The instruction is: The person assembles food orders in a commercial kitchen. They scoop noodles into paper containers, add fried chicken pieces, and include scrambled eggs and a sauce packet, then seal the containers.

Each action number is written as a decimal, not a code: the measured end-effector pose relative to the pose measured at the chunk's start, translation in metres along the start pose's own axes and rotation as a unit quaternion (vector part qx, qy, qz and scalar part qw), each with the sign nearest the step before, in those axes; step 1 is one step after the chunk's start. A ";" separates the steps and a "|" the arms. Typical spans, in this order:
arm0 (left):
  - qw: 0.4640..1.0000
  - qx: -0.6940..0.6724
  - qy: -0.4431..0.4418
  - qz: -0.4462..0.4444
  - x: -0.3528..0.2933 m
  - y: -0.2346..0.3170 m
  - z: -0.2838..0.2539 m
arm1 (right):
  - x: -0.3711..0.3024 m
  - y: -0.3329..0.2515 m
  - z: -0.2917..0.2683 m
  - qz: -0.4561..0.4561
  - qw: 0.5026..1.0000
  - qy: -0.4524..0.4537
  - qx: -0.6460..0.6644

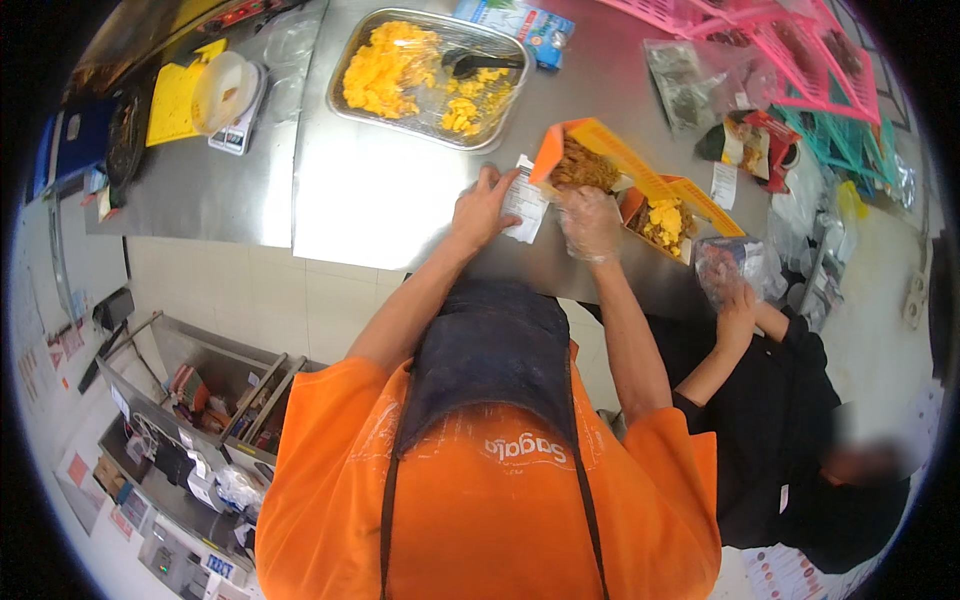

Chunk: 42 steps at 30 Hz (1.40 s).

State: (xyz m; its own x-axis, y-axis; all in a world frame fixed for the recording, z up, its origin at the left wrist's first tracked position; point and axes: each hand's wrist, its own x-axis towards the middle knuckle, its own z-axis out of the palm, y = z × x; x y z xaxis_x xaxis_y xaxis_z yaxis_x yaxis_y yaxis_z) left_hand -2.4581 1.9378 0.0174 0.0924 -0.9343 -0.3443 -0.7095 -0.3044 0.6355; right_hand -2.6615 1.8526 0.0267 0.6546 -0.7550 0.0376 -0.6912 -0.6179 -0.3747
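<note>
My bare left hand (484,210) has its fingers curled at the left edge of a white printed paper slip (526,208), pinching it. In a clear plastic glove, my right hand (590,222) grips the near side of an open orange takeaway box (553,150). Brown food, noodles or rice by its look, fills this box, and its yellow-orange lid stands up at the far side. Just right of my right hand sits a second open orange box (633,203), holding brown food topped with yellow scrambled egg (664,220). My fingertips on the box are partly hidden.
A metal tray (345,113) of scrambled egg with a black spoon (480,63) lies at the far side. Close on the right, a co-worker's hands (738,310) hold a plastic bag (722,265). Pink baskets (790,50) stand far right; a scale (240,125) is left.
</note>
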 end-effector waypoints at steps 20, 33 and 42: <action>0.834 -0.042 -0.456 0.307 -0.056 0.091 0.012 | -0.091 -0.028 -0.017 0.544 0.641 0.102 0.532; 0.979 -0.115 -0.159 0.061 -0.041 -0.063 -0.078 | 0.043 0.191 -0.246 0.262 0.756 0.433 0.415; 0.919 -0.162 0.039 -0.357 -0.159 -0.157 -0.077 | 0.139 0.440 -0.436 0.519 0.753 0.369 -0.167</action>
State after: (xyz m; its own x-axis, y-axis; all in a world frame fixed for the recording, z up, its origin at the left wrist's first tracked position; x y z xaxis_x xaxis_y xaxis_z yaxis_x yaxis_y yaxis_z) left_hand -2.3074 2.1198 0.0261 0.5123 -0.4822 -0.7107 -0.2053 -0.8723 0.4439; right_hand -3.0079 1.3797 0.2709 -0.5548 -0.7094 0.4347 -0.8318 0.4618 -0.3079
